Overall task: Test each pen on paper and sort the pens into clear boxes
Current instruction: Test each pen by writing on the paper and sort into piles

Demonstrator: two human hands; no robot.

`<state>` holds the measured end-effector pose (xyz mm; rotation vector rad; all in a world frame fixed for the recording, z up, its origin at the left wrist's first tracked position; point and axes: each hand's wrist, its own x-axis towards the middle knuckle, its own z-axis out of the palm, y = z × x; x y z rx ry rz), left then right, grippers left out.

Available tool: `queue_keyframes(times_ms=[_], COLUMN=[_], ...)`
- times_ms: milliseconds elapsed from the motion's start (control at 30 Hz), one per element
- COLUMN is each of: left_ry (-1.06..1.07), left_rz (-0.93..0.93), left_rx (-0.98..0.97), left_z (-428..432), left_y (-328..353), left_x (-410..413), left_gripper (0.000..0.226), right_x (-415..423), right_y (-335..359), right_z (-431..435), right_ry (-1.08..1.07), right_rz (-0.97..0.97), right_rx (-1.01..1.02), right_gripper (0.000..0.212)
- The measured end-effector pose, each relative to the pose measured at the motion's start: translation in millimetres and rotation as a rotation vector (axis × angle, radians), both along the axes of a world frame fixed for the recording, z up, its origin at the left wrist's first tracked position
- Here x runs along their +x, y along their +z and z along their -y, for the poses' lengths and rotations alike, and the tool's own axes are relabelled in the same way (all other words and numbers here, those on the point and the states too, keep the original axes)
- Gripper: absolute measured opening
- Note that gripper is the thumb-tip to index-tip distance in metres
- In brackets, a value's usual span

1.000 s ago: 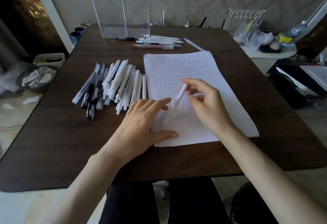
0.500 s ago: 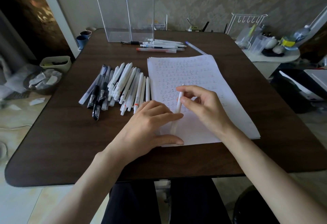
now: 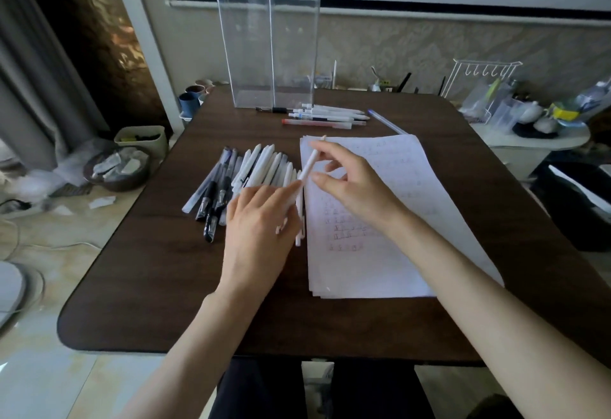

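We see a big dark brown table (image 3: 148, 269) with round corners. On its right half lies a white stack of paper (image 3: 396, 253), and small rows of pen marks run down it (the lowest rows look a bit red). At the far edge of the table stand two tall clear boxes (image 3: 267, 48), side by side and touching; we can see nothing inside them. Just in front of the boxes lies a short row of pens (image 3: 327, 114), mostly white, with one red one nearest to us. A thin see-through pen (image 3: 386, 121) lies alone to the right of them. To the left of the paper is a pile of pens (image 3: 258, 167), white ones next to the paper and black and clear ones on the outer side. Our left hand (image 3: 261, 230) lies on top of this pile, palm down, with its fingers nearly straight and holding nothing that we can see. Our right hand (image 3: 357, 187) is above the left edge of the paper. Its thumb and first finger pinch a white pen (image 3: 310, 162). The pen is plain, thin and tilted, with its far end pointing up toward the boxes and its near end by the tip of our left first finger.
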<state>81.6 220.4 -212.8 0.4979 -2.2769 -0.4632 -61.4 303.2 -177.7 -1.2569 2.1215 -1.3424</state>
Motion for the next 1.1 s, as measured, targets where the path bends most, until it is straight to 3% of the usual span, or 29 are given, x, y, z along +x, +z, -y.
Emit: queue_keyframes(times_ms=[100, 233, 333, 467, 700, 900, 1000, 1100], left_ry=[0.186, 0.265, 0.114, -0.234, -0.261, -0.267, -0.27, -0.275], left_rz=[0.019, 0.132, 0.144, 0.332, 0.451, 0.45, 0.454, 0.463], left_rx=[0.049, 0.053, -0.036, -0.209, -0.15, -0.141, -0.136, -0.144], left_z=[5, 8, 6, -6, -5, -4, -4, -4], left_y=[-1, -5, -3, -8, -17, -17, -15, -14], left_x=[2, -1, -3, -12, -14, -14, -14, -13], left_gripper=[0.036, 0.037, 0.039, 0.048, 0.053, 0.053, 0.054, 0.054], right_x=[1, -8, -40, -117, -196, -197, -195, -169], right_y=[-6, -20, -13, -6, -19, -25, -17, 7], right_z=[31, 54, 55, 42, 13, 17, 17, 14], right_ry=[0.063, 0.108, 0.015, -0.325, -0.59, -0.624, -0.7, -0.78], right_rz=[-0.151, -0.431, -0.489, -0.416, -0.5, -0.939, -0.924, -0.565], right_rx=[0.085, 0.242, 0.236, 0.233, 0.532, 0.762, 0.652, 0.183], right_gripper=[0.05, 0.052, 0.047, 0.035, 0.03, 0.023, 0.02, 0.017])
